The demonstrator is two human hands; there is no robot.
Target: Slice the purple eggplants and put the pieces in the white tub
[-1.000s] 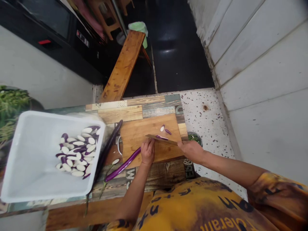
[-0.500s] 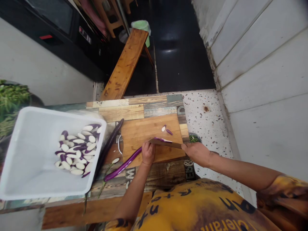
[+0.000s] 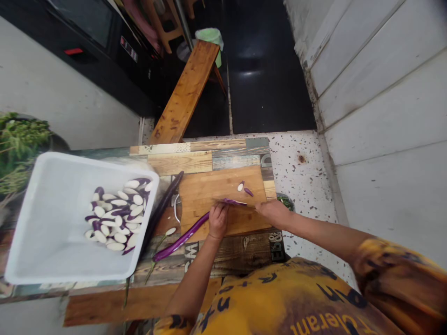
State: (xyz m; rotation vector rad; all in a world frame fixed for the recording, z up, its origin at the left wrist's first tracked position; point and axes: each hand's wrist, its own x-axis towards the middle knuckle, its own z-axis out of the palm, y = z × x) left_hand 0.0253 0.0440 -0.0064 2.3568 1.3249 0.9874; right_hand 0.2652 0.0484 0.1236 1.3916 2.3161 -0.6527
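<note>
My left hand (image 3: 218, 220) is closed on a long purple eggplant (image 3: 185, 236), pressing its cut end to the wooden cutting board (image 3: 199, 186). In my right hand (image 3: 274, 214) is the handle of a knife (image 3: 244, 205), its blade lying across the board just beyond my left fingers. Purple slices with white flesh (image 3: 232, 201) lie along the far side of the blade. Two small pieces, one a pale oval slice (image 3: 240, 187), rest farther up the board. The knife partly hides the eggplant's cut end.
A white plastic bin (image 3: 66, 223) with many eggplant slices (image 3: 118, 218) stands left of the board. Between them lies a whole dark eggplant (image 3: 160, 207). A cut stem end (image 3: 170, 231) is near the board. Beyond the table are a wooden bench (image 3: 188, 93) and a green bin (image 3: 209, 35).
My right hand has shifted left with the knife, and the blade now appears more edge-on. My left hand keeps its hold on the eggplant. The whole view has shifted slightly.
</note>
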